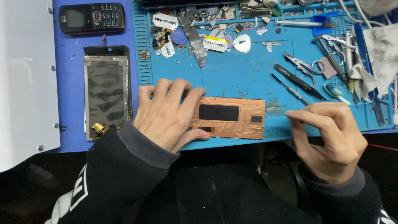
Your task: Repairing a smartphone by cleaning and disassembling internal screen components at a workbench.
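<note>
A copper-coloured phone screen back [244, 120], with a black rectangle in its middle, lies flat on the blue work mat [232, 74]. My left hand [168, 116] presses down on its left end, fingers spread, thumb beside a small flex connector. My right hand [329, 139] hovers just right of the panel, thumb and fingers pinched together on a thin metal pick [292, 89] whose shaft runs up and left over the mat.
A black keypad phone [92, 17] lies at the top left. Below it rests a bare grey display panel [105, 91]. Black tweezers [296, 81], pliers [304, 65], razor blades [165, 20] and small parts litter the mat's far side. A dirty cloth [383, 49] sits at the right.
</note>
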